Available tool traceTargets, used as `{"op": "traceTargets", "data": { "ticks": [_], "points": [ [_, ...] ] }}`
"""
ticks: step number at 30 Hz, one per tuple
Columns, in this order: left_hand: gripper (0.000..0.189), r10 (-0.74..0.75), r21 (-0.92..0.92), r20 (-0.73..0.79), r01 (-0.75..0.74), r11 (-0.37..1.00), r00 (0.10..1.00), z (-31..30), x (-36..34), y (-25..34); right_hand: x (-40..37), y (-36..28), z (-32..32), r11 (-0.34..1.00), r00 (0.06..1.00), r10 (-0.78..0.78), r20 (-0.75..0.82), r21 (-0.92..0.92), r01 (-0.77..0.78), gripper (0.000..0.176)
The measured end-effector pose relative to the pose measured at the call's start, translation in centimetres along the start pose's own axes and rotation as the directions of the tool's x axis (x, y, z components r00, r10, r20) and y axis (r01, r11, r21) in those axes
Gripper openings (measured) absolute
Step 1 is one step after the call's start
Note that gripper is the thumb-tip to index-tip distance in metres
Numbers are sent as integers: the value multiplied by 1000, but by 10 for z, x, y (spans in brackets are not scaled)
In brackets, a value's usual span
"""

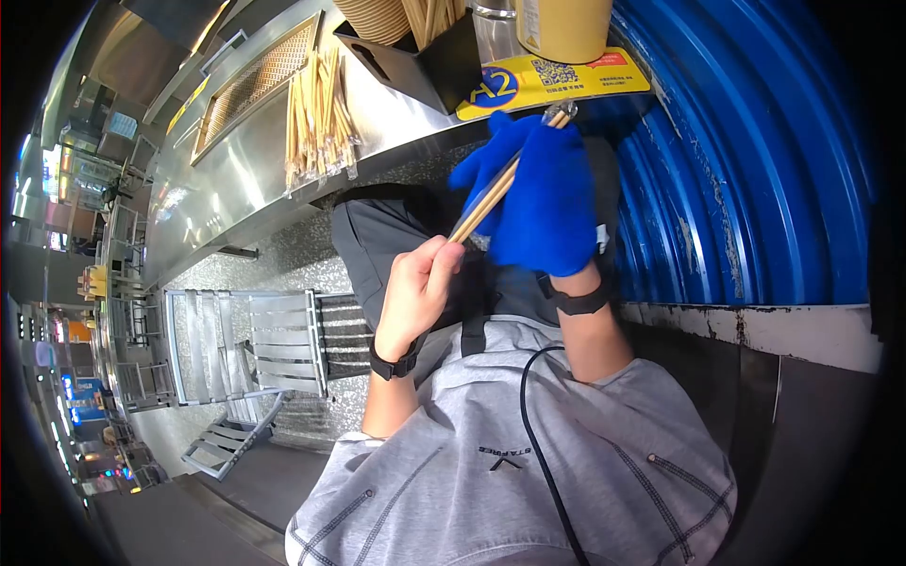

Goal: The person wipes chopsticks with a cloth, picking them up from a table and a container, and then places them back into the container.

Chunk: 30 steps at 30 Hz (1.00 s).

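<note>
My left hand [416, 290], bare with a dark band at the wrist, is closed on the lower end of a pair of wooden chopsticks [487, 204]. The chopsticks slant up to the right, and crumpled clear plastic shows at their far end. Bright blue fabric, a glove or cloth [549, 208], covers my right hand [557, 231]. It lies on both sides of the chopsticks and closes around their upper part; the fingers inside are hidden. Beyond my left hand, a pile of plastic-wrapped chopsticks [319, 121] rests on the metal counter [231, 184].
Stacked paper cups [373, 19], a black holder [415, 71] and a yellow container [563, 28] stand at the counter's back. A yellow QR sign [604, 80] lies by the edge. Blue corrugated wall [746, 170] borders the right; folding chairs [245, 340] stand left.
</note>
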<state>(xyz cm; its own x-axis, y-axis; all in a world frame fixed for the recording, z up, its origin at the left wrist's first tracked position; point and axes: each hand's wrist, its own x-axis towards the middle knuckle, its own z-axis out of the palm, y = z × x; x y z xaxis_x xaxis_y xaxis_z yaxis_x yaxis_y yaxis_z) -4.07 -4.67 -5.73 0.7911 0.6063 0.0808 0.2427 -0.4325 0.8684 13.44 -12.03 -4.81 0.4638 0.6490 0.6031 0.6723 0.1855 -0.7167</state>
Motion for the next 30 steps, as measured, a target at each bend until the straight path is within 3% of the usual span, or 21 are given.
{"op": "traceTargets", "data": {
  "ticks": [2,3,4,5,6,8,10,12,14,16,18,19,20,21,24,25,27,29,30],
  "points": [
    [34,-13,-8,5,13,1000,1000,0,0,0,1,1,-4,985,986,167,-29,-41,-168,15],
    [34,-19,-12,6,19,1000,1000,1,0,1,-5,4,2,986,984,165,-73,38,-163,16],
    [34,-13,-41,-2,13,999,1000,1,1,1,-12,3,7,994,989,104,-103,34,-101,9],
    [35,-8,-70,-10,7,998,1000,2,2,1,-19,2,12,999,990,43,-132,27,-40,14],
    [35,-4,-98,-18,2,995,1000,2,3,1,-27,10,29,953,987,89,-135,300,-45,12],
    [35,-55,-227,-48,43,973,997,6,3,-6,-44,-12,42,885,995,94,-44,462,-63,13],
    [35,-85,-306,-38,69,949,996,7,4,-10,-39,-14,38,854,948,242,209,418,-310,15],
    [35,-90,-335,6,86,938,996,5,3,-12,-33,-11,36,903,942,227,247,310,-298,13],
    [33,-111,-284,48,120,951,993,2,3,-4,-26,0,31,990,996,35,85,136,-46,8],
    [32,-65,-214,61,77,974,996,1,5,-1,-9,19,24,980,978,-175,-114,-115,162,8],
    [33,-100,-252,99,122,960,990,3,2,-1,1,22,8,999,988,-50,-147,-6,50,12],
    [33,-95,-256,104,119,959,990,3,2,-2,7,11,-8,960,983,181,-27,224,-170,16],
    [33,-91,-260,107,116,959,990,4,2,-3,10,4,-17,824,918,370,142,407,-395,20],
    [33,-64,-274,98,89,957,993,5,3,-4,-12,38,11,994,962,108,-250,33,-103,17],
    [33,-64,-475,60,85,876,996,6,8,2,-15,10,8,989,988,-149,-36,-31,147,23],
    [31,-55,-505,55,75,860,997,8,11,-3,-19,3,15,997,997,-69,37,25,68,21],
    [32,-63,-392,42,74,917,997,6,11,-11,-26,-8,32,987,977,82,196,119,-107,17],
    [31,5,-279,35,5,960,999,-6,11,-9,-25,-13,34,988,990,-21,138,-147,41,14],
    [30,-21,-278,-61,3,960,998,-13,11,-9,-23,-14,35,954,990,-78,117,-280,108,13]
  ]
}}
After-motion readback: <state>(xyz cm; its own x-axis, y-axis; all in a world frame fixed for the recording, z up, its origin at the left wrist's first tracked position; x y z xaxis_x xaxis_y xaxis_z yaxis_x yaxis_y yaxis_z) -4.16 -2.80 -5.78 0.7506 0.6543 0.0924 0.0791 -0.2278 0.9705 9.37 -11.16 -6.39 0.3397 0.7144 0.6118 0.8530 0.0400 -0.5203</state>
